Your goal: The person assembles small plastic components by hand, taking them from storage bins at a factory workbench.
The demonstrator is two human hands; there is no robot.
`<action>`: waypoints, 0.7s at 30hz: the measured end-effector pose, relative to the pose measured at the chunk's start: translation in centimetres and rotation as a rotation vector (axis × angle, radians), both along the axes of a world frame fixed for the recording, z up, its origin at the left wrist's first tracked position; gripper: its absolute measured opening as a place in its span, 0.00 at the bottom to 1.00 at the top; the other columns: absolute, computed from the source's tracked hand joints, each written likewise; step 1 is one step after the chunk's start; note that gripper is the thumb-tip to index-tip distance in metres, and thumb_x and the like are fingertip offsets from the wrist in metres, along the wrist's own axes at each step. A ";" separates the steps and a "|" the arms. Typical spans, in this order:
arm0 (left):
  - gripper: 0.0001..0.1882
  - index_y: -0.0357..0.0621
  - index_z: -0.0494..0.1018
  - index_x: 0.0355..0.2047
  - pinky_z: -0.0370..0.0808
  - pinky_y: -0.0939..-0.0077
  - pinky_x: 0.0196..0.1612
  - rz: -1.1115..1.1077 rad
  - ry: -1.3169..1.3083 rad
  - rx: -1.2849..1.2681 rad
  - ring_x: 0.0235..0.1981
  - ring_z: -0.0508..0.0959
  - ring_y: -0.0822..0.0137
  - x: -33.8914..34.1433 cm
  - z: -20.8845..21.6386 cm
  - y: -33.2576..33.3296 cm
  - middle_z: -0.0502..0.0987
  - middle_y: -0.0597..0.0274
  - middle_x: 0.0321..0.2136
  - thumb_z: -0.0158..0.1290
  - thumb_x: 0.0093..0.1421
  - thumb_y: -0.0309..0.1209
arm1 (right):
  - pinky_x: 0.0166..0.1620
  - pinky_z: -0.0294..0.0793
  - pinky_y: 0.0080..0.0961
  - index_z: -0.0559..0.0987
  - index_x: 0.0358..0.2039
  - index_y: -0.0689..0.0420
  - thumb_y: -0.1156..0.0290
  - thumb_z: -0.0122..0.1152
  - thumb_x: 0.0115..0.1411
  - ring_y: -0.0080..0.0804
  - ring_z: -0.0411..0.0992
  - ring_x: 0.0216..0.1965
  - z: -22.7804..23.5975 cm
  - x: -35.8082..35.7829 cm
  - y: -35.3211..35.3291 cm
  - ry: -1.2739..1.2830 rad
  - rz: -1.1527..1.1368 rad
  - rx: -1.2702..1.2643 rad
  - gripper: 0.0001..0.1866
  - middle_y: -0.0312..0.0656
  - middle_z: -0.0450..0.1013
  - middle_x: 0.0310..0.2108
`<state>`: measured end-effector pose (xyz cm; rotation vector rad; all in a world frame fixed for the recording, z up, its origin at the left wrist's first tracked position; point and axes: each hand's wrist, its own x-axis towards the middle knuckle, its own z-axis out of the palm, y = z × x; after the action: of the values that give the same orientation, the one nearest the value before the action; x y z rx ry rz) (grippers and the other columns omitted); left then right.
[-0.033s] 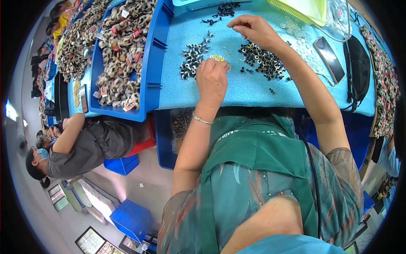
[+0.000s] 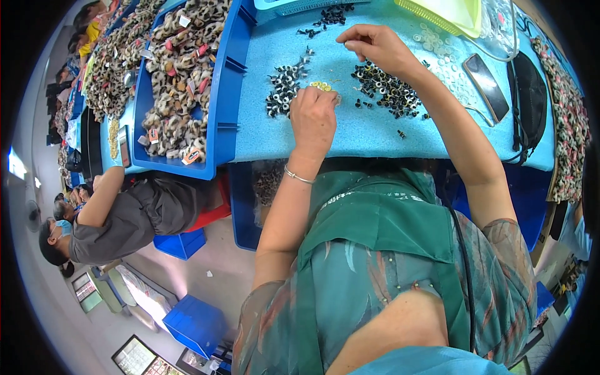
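My left hand (image 2: 314, 119) rests low over the blue tabletop, its fingers curled down; whatever they hold is hidden beneath them. Small yellow rings (image 2: 320, 85) lie just past its fingertips. At its left is a pile of black-and-white toy-eye-like pieces (image 2: 281, 90). My right hand (image 2: 382, 51) hovers above the table, thumb and fingers drawn together in a pinch; nothing between them can be made out. Below that hand spreads a heap of small black stemmed pieces (image 2: 390, 94), some with yellowish rings. Clear round discs (image 2: 453, 72) are scattered to its right.
A blue bin (image 2: 226, 94) filled with spotted plush pieces (image 2: 181, 81) stands at left. On the right lie a phone (image 2: 486, 86) and a black face mask (image 2: 531, 103). A yellow basket (image 2: 437, 19) sits at the far side. A co-worker (image 2: 137, 212) sits at left.
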<state>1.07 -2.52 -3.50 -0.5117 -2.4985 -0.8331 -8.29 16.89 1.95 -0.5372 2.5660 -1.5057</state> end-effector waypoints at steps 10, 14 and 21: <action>0.05 0.42 0.75 0.27 0.71 0.69 0.34 -0.011 -0.034 0.157 0.30 0.74 0.60 -0.5 0.7 -0.5 0.73 0.59 0.28 0.58 0.49 0.21 | 0.32 0.71 0.16 0.74 0.32 0.59 0.78 0.64 0.55 0.16 0.69 0.28 -1.0 6.1 0.6 -0.198 0.050 -0.372 0.07 0.32 0.71 0.25; 0.03 0.39 0.76 0.30 0.71 0.79 0.32 0.025 -0.277 0.458 0.28 0.74 0.71 -0.2 1.7 -0.2 0.75 0.63 0.29 0.57 0.54 0.21 | 0.33 0.70 0.16 0.75 0.31 0.58 0.78 0.65 0.54 0.16 0.69 0.28 -1.3 7.1 0.0 -0.292 0.062 -0.444 0.07 0.31 0.71 0.25; 0.03 0.36 0.76 0.33 0.70 0.86 0.34 -0.064 -0.530 0.985 0.30 0.73 0.80 -0.4 2.2 -0.4 0.78 0.67 0.29 0.56 0.58 0.22 | 0.34 0.73 0.17 0.77 0.28 0.59 0.76 0.68 0.50 0.17 0.72 0.29 -1.0 7.5 -1.6 -0.210 0.031 -0.433 0.07 0.33 0.75 0.24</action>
<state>0.70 -2.88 -1.33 -0.0077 -2.0755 -2.2441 -0.80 15.29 0.95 -0.4280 2.0722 -1.9983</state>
